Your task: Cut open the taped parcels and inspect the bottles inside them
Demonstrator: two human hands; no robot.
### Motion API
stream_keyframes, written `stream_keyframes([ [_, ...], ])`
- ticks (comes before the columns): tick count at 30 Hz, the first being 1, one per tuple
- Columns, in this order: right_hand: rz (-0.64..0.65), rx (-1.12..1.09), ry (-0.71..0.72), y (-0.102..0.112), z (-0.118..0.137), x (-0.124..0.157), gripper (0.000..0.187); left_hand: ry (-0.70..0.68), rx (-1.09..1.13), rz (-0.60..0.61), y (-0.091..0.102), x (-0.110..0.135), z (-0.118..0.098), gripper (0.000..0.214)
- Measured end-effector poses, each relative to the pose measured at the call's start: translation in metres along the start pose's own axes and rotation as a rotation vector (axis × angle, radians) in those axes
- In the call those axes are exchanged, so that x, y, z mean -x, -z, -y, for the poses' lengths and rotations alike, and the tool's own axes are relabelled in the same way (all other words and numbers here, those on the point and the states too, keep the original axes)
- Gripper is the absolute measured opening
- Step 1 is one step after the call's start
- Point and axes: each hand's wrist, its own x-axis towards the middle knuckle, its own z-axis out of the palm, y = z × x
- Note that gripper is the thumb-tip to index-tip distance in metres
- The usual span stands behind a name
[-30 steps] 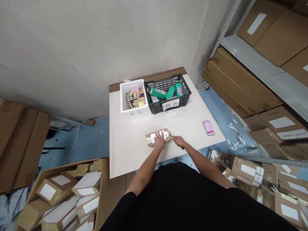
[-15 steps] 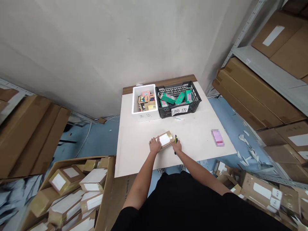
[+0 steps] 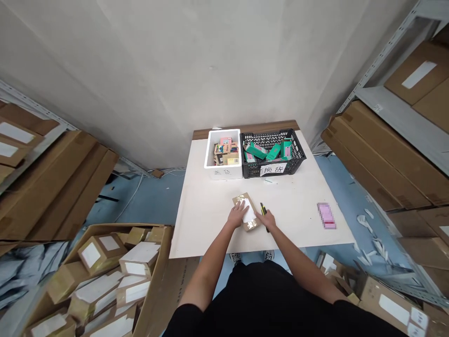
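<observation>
A small taped cardboard box [image 3: 251,224] with a white label lies on the white-topped table [image 3: 206,210], its long side running away from me. My left hand [image 3: 238,214] rests with spread fingers on the label and the box's left side. In my right hand [image 3: 266,220] is a yellow and black utility knife [image 3: 263,209], its front end pointing away from me. The fingertips of that hand reach the right edge of the box. Whether the blade is out is too small to tell.
At the table's back stand a white foam bin [image 3: 224,173] of small boxes and a black crate [image 3: 298,161] with green boxes. A pixelated pink item [image 3: 327,216] lies right. A large carton [image 3: 167,243] of parcels stands left; shelves with cartons [image 3: 372,154] flank the table.
The box has been turned from lying slantwise to pointing away from me. My left hand has moved from its left end onto its label. The knife stays in my right hand.
</observation>
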Motion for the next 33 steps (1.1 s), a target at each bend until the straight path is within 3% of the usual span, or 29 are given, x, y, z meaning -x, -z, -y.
stream_keyframes([
  [2, 0.030, 0.058, -0.002, -0.009, -0.023, 0.012, 0.060, 0.034, -0.005, 0.031, -0.005, -0.008, -0.002, 0.104],
  [4, 0.024, 0.070, -0.012, -0.011, -0.028, 0.011, 0.062, 0.121, -0.006, 0.008, -0.014, -0.012, -0.009, 0.102],
  [8, -0.076, 0.094, -0.032, 0.008, 0.006, -0.021, 0.069, 0.368, -0.008, -0.024, -0.026, -0.017, -0.034, 0.100],
  [10, -0.117, 0.098, -0.001, 0.020, 0.026, -0.037, 0.061, 0.429, -0.007, -0.020, -0.027, -0.019, -0.047, 0.096],
  [12, -0.128, 0.055, 0.036, 0.029, 0.033, -0.044, 0.041, 0.402, -0.003, -0.060, -0.026, -0.019, -0.053, 0.087],
  [14, -0.099, -0.048, 0.040, 0.035, 0.025, -0.043, 0.032, 0.315, 0.022, -0.082, -0.026, -0.018, -0.053, 0.080],
  [17, 0.044, -0.175, 0.024, 0.041, -0.007, -0.030, 0.042, 0.211, 0.074, -0.028, -0.028, -0.016, -0.045, 0.075],
  [21, 0.190, -0.176, 0.057, 0.048, -0.034, -0.020, 0.048, 0.192, 0.075, 0.014, -0.029, -0.018, -0.036, 0.074],
  [28, 0.281, -0.140, 0.073, 0.047, -0.017, -0.037, 0.051, 0.201, 0.061, 0.054, -0.027, -0.027, -0.032, 0.075],
  [33, 0.325, -0.126, 0.059, 0.049, -0.029, -0.030, 0.053, 0.214, 0.044, 0.076, -0.032, -0.027, -0.034, 0.074],
])
